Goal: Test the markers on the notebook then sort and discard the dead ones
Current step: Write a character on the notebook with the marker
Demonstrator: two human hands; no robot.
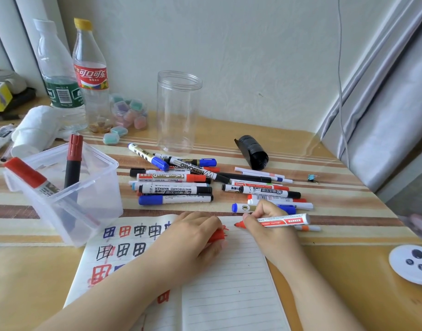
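Right hand (267, 215) grips cylindrical red marker (280, 220) over lined notebook (229, 283)

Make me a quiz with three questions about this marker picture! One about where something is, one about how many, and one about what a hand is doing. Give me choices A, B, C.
1. Where is the tall clear jar?
A. behind the marker pile
B. on the notebook
C. inside the plastic box

2. How many markers stand in the plastic box?
A. none
B. two
C. five

3. What is the right hand doing?
A. lying flat and empty
B. holding a bottle
C. holding an uncapped red marker

Answers:
1. A, the jar stands by the wall, past the marker pile.
2. B, one with a red cap and white body, one with a dark red cap and black body.
3. C, the red marker has its bare tip at the notebook page.
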